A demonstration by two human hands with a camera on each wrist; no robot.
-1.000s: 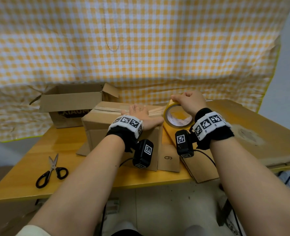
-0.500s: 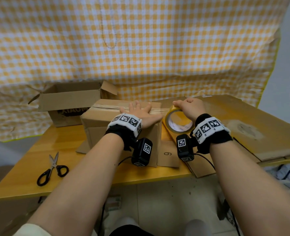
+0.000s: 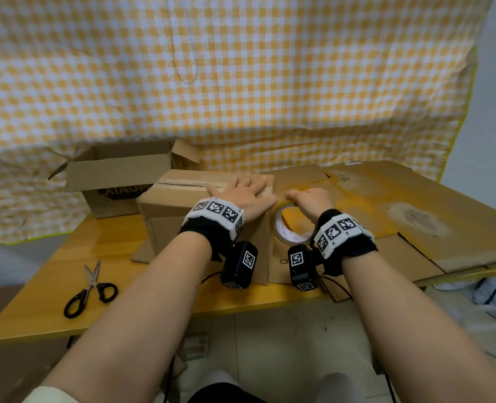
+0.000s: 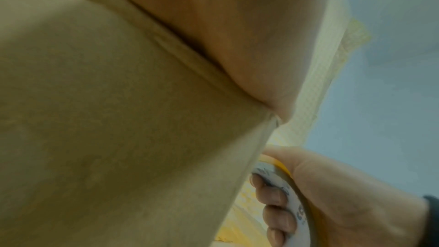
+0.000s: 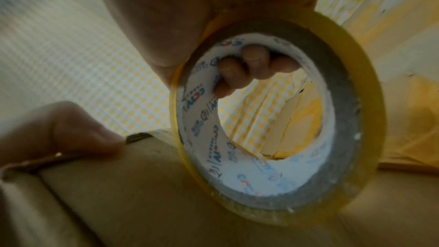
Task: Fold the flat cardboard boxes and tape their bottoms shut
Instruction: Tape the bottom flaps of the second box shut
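A folded cardboard box (image 3: 183,205) stands on the wooden table (image 3: 66,286), bottom up, with a strip of clear tape along its top seam. My left hand (image 3: 242,193) lies flat on the right end of that top, fingers spread over the tape. My right hand (image 3: 310,199) grips a roll of clear tape (image 3: 292,225) just past the box's right edge, low beside its right side. In the right wrist view my fingers (image 5: 251,70) curl through the roll's core (image 5: 261,110). The left wrist view shows the box side (image 4: 118,138) and the roll (image 4: 285,191).
An open box (image 3: 116,175) stands behind on the left. Black-handled scissors (image 3: 91,289) lie near the front left of the table. Flat cardboard sheets (image 3: 401,205) cover the table's right half. A yellow checked cloth (image 3: 241,82) hangs behind.
My right hand has brought the tape roll down and toward me, from level with the box top to beside its right side. The left hand stays flat on the box.
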